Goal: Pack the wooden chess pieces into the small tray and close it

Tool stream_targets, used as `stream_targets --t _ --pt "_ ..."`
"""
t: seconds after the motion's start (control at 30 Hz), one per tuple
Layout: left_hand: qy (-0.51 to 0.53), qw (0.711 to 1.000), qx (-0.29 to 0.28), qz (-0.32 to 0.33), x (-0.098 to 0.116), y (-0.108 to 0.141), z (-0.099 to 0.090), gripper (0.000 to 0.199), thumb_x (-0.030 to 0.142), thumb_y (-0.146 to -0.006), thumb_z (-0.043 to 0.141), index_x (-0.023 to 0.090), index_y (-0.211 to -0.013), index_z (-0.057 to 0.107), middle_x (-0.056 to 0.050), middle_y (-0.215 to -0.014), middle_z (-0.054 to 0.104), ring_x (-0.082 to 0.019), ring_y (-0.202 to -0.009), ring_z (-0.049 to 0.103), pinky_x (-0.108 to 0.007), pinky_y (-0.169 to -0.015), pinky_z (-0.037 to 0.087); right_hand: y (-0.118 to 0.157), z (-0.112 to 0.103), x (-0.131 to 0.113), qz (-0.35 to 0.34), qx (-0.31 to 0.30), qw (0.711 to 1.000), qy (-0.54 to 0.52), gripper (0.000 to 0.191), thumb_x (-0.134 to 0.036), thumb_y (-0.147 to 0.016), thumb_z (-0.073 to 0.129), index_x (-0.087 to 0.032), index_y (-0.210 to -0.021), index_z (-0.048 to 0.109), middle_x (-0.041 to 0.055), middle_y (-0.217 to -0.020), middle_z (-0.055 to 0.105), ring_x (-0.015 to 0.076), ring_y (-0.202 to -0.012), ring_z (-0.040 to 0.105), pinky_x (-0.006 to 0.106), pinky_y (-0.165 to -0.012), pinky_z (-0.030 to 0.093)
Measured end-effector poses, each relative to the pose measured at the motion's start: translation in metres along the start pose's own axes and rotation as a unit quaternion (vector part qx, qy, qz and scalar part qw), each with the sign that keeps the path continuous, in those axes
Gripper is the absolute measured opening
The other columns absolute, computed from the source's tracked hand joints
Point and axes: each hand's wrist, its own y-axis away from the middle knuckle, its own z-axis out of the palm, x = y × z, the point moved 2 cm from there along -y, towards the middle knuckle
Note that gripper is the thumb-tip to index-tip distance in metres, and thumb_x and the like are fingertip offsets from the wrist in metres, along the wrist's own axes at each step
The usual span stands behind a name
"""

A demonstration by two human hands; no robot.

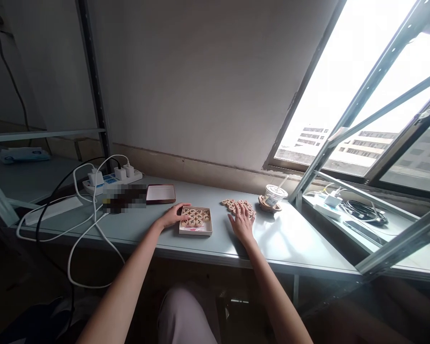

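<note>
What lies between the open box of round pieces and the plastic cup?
In the head view, loose round pieces lie between the box and the cup, with the right hand over them.

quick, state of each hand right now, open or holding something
Left hand: open, at the left side of the box.
Right hand: open, over the loose discs.

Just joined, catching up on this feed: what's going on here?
A person is working with round marked pieces on a table. The left hand is at the left side of an open box holding rows of them; the right hand is over a loose pile of similar pieces. A lidded cup stands right of the pile.
</note>
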Motion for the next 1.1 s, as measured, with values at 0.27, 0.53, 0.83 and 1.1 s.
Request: stream_targets --t 0.27,0.53,0.83,1.1 --pt "-0.208 0.977 0.051 -0.026 0.007 0.0 0.007 0.075 0.055 -0.062 0.066 0.027 -0.129 0.045 -0.009 -0.134 0.046 -0.033 -0.122 0.041 -0.044 -0.101 0.032 0.007 -0.005 0.014 -0.054 -0.025 0.998 0.009 0.034 -0.037 -0.092 0.033 -0.023 -0.113 0.057 0.0075 -0.133 0.046 0.0265 -0.129 0.029 0.061 -0.103 -0.006" --pt "-0.239 0.97 0.051 -0.003 0.003 -0.002 0.007 0.071 0.052 -0.062 0.067 0.027 -0.126 0.048 -0.006 -0.131 0.048 -0.03 -0.118 0.045 -0.038 -0.097 0.037 0.021 -0.035 -0.029 -0.091 0.0 0.986 -0.142 0.033 -0.055 -0.084 0.044 -0.03 -0.093 0.064 0.0034 -0.114 0.057 0.0248 -0.112 0.046 0.056 -0.102 0.019" --pt "-0.225 0.973 0.053 0.006 0.003 -0.003 0.007 0.062 0.046 -0.067 0.064 0.024 -0.124 0.05 -0.008 -0.128 0.051 -0.029 -0.116 0.047 -0.039 -0.096 0.039 0.023 -0.04 -0.073 -0.153 0.001 0.982 -0.115 0.021 -0.046 -0.082 0.054 -0.027 -0.087 0.064 0.0032 -0.105 0.06 0.0256 -0.109 0.047 0.063 -0.104 0.005" --pt "-0.244 0.968 0.055 -0.011 0.001 -0.001 0.007 0.051 0.044 -0.076 0.053 0.029 -0.125 0.048 -0.004 -0.131 0.049 -0.026 -0.123 0.041 -0.039 -0.102 0.033 0.037 -0.042 -0.08 -0.168 0.041 0.981 -0.092 0.025 -0.04 -0.09 0.044 -0.029 -0.107 0.059 0.004 -0.115 0.058 0.0233 -0.113 0.046 0.058 -0.106 0.009"
